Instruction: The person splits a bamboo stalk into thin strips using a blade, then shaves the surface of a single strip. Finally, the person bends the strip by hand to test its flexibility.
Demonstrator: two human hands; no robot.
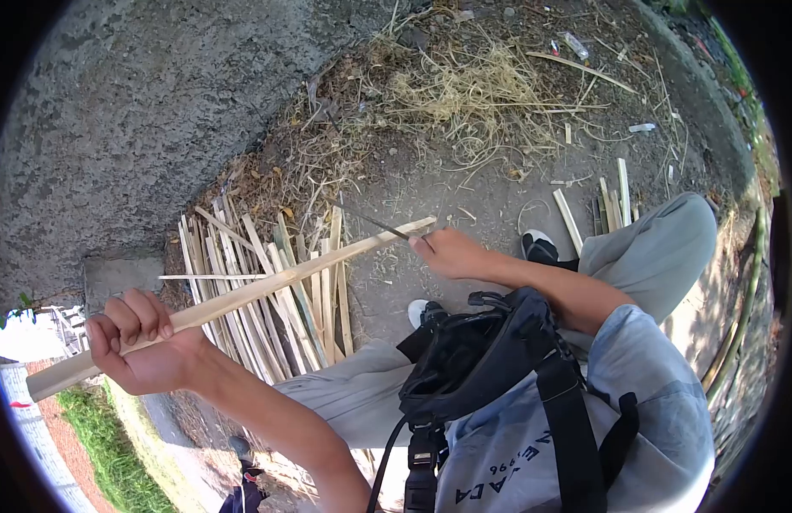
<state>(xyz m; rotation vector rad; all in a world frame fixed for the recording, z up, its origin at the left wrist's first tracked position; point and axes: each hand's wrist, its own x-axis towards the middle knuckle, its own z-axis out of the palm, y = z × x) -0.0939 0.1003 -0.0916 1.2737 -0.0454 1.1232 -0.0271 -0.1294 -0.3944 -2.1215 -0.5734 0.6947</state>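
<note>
My left hand (139, 342) is wrapped round the thick lower end of a long pale bamboo strip (289, 275), which slants up to the right across the view. In my right hand (450, 253) is a knife, its handle hidden in the fist. The dark, narrow knife blade (374, 221) points up and left, crossing over the strip near its thin far end. That tip of the strip lies just beyond the right knuckles.
Split bamboo pieces (259, 316) lie in a pile below the strip. Curly shavings (481, 85) cover the ground ahead, beside a big grey rock (156, 128). More sticks (614, 201) lie near my right knee. A black bag (481, 359) hangs at my chest.
</note>
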